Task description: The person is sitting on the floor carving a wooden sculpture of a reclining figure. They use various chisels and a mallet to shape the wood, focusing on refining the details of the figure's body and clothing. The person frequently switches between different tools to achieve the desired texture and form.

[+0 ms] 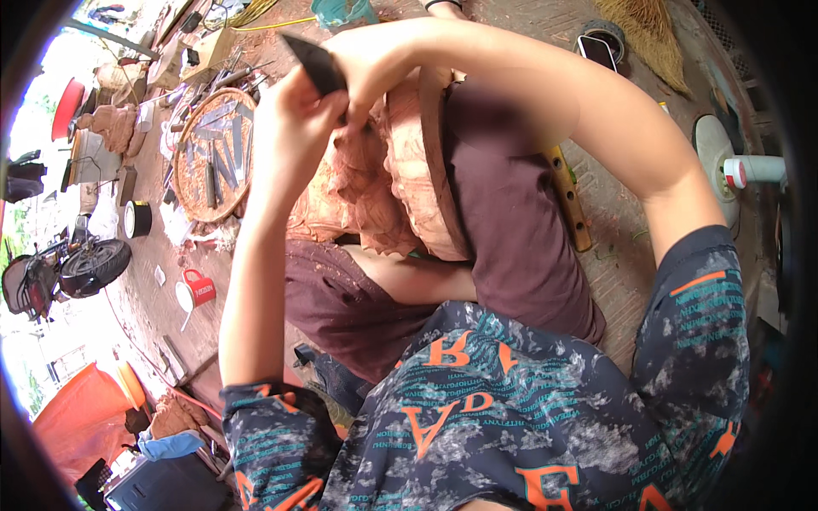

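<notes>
A reddish-brown carved wooden piece with a rough, chipped surface rests upright between my legs. Both my hands are at its upper end, close together. My left hand is closed on a dark, flat chisel-like blade, whose angled end points up and left. From above, my right arm bends round so that my right hand comes in beside the blade. Its fingers are curled down against the top of the carving, and what they hold is hidden. The blade's lower end disappears between the hands.
Left of the carving lies a round woven tray with several metal carving tools and wood chips. A red mug and a black tape roll are nearby. At right are a yellow spirit level, a phone and a straw broom.
</notes>
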Tool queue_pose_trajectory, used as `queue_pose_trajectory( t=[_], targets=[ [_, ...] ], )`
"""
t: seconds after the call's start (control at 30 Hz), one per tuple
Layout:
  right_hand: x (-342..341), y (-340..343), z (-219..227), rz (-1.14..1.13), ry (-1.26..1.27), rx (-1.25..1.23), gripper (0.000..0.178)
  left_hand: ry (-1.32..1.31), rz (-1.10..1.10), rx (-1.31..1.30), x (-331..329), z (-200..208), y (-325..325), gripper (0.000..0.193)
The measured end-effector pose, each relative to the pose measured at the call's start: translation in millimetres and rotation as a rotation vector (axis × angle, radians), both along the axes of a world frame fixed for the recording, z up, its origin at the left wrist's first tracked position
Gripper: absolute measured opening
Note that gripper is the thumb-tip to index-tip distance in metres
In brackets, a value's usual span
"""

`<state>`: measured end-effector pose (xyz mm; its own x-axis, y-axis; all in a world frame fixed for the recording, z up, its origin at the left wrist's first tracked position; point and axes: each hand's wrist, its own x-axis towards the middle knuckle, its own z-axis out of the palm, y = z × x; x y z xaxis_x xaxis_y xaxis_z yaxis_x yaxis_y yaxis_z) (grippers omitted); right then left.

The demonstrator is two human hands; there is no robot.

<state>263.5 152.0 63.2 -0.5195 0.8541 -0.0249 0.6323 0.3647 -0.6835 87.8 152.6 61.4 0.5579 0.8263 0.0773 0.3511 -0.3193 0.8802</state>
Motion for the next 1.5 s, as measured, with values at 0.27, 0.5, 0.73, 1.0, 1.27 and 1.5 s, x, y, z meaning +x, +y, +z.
queue_pose_trajectory(
  t=[0.27,0.5,0.73,1.0,1.27,1.5],
  targets=[
    [-2.9,28.4,9.8,0.030,-0.078,-0.329,0.050,-0.004,-0.143,-0.200,-14.0,-16.2,25.2,0.025],
    [-4.4,17.9,12.9,0.043,-0.024,-0.243,0.053,-0.067,-0.049,0.092,-4.1,-6.9,4.6,0.025],
    [-17.4,15.6,20.3,0.103,-0.099,-0.219,0.055,-0.341,-0.103,-0.146,-20.2,-22.4,-0.2,0.025],
    [-40.7,-16.4,33.9,-0.016,-0.378,0.176,0.043,-0.089,0.039,-0.085,-28.9,-23.9,-14.4,0.013],
    [-48.1,-18.3,38.5,0.126,-0.494,0.064,0.036,-0.210,-0.003,-0.112,-38.3,-26.3,-24.0,0.010],
    [-59.7,4.8,42.2,-0.004,-0.659,-0.023,0.019,-0.655,0.026,-0.132,-33.5,-46.8,-15.5,0.008]
  ],
)
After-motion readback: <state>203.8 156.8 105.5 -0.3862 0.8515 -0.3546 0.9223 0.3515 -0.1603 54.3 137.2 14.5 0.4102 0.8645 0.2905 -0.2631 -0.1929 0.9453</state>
